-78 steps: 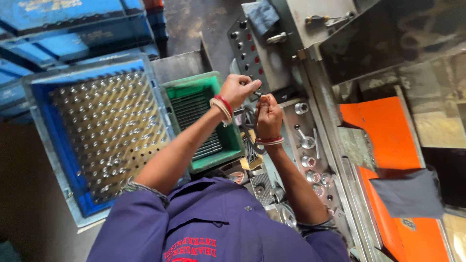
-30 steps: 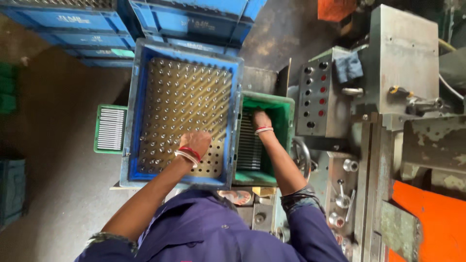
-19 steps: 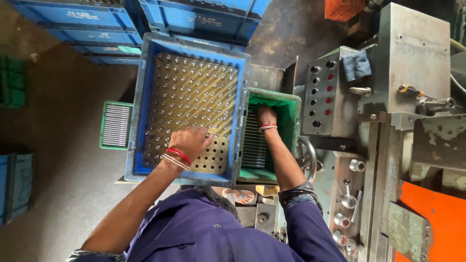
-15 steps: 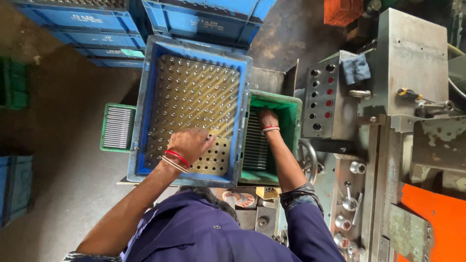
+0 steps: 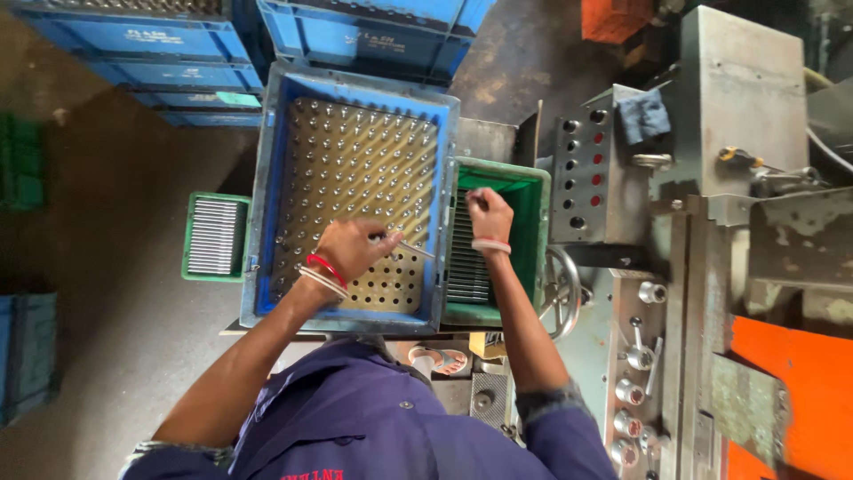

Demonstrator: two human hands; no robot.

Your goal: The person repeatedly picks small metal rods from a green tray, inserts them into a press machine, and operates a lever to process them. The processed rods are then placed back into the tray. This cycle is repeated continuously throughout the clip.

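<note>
Left hand (image 5: 355, 249) pinches thin, stiff, light steel pin (image 5: 414, 250) at its end over blue perforated tray (image 5: 355, 178); right hand (image 5: 489, 213) closed in green crate (image 5: 520, 182), contents unclear.

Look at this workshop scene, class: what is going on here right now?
A person in a dark blue work shirt stands at a machine. Their left hand holds a thin metal pin over the perforated plate in the blue crate, where many pins already stand in holes. Their right hand reaches into the green crate beside it, which holds rows of similar pins lying flat.
</note>
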